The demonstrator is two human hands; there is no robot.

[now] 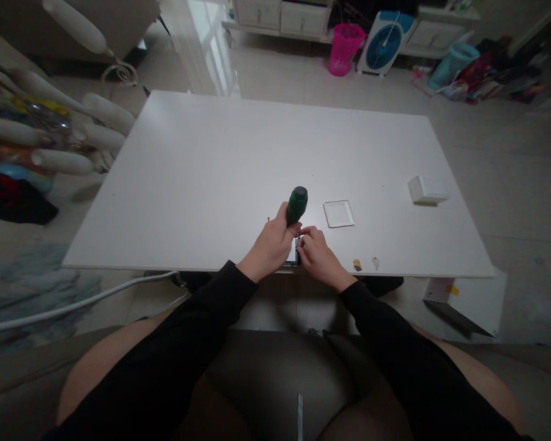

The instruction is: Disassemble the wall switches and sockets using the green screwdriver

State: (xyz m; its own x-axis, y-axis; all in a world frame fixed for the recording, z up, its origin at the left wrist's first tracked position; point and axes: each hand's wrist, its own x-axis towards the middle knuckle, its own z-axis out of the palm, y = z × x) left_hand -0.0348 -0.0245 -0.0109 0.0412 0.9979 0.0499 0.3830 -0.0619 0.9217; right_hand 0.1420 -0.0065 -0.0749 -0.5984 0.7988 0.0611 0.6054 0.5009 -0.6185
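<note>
My left hand (274, 241) is wrapped round a dark green, bottle-shaped thing (297, 205), whose rounded end points up and away from me; the fingers hide its lower end. Close against it, my right hand (319, 252) has its fingertips pinched together near that lower end. Whatever small thing they hold is too hidden to name. Under both hands, at the table's near edge, lies a flat, dark-edged rectangular thing (292, 262), partly covered. To the right are a shallow clear square tray (338, 214), a small yellow-and-blue figure charm (357, 264) and a small pale charm (375, 263).
The white table (202, 165) spans the view. A small white box (427, 190) stands near its right edge. A white branching stand (82, 147) is at the left; a white box (471, 300) sits below right. A pink basket (346, 49) and fan (382, 46) stand beyond.
</note>
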